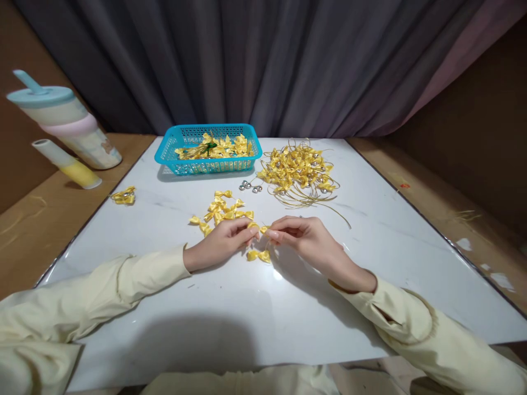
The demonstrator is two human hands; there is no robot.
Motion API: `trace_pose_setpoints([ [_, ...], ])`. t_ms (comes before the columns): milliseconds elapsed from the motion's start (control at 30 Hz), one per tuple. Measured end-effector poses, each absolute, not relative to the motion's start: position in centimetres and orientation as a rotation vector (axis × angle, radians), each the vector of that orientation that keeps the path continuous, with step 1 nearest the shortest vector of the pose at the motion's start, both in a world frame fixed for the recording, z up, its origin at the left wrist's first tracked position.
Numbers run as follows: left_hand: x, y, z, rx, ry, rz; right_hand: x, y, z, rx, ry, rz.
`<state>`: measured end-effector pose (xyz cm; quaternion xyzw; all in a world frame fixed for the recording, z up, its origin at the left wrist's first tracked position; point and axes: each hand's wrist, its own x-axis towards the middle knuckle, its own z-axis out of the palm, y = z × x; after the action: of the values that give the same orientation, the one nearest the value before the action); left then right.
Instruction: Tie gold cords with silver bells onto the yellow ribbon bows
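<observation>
Between my two hands is a small yellow ribbon bow point(265, 229), pinched at both ends. My left hand point(225, 241) is closed on its left end, thumb against fingers. At its right end the thumb and fingertips of my right hand point(307, 241) are pressed together. Another yellow bow point(258, 255) lies on the white tabletop just below my fingertips. Behind my left hand is a loose group of yellow bows point(222, 207). Several small silver bells point(250, 187) lie farther back.
A blue plastic basket point(164, 156) with yellow bows and gold cords stands at the back. Right of it lies a heap of bows with gold cords and bells point(298, 170). A few bows point(124, 195) lie at left, near a tumbler point(78, 131) and a yellow-white roll point(69, 165).
</observation>
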<state>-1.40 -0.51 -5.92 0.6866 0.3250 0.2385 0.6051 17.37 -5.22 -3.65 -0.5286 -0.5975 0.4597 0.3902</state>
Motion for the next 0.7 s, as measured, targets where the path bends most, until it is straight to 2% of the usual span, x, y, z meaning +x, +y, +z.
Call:
trace_pose_setpoints([
  [133, -1.36, -0.39, -5.86, 1.438, 0.778, 0.570, 17.40, -5.42, -2.92, -1.392, -1.468, 1.152],
  [400, -1.17, -0.32, -6.28, 1.275, 0.780, 0.636, 16.71, -5.79, -3.40, -1.241, -1.253, 1.500],
  [700, -1.03, -0.49, -6.08, 1.298, 0.781, 0.643, 16.45, -6.07, -2.90, -1.350, -1.354, 1.467],
])
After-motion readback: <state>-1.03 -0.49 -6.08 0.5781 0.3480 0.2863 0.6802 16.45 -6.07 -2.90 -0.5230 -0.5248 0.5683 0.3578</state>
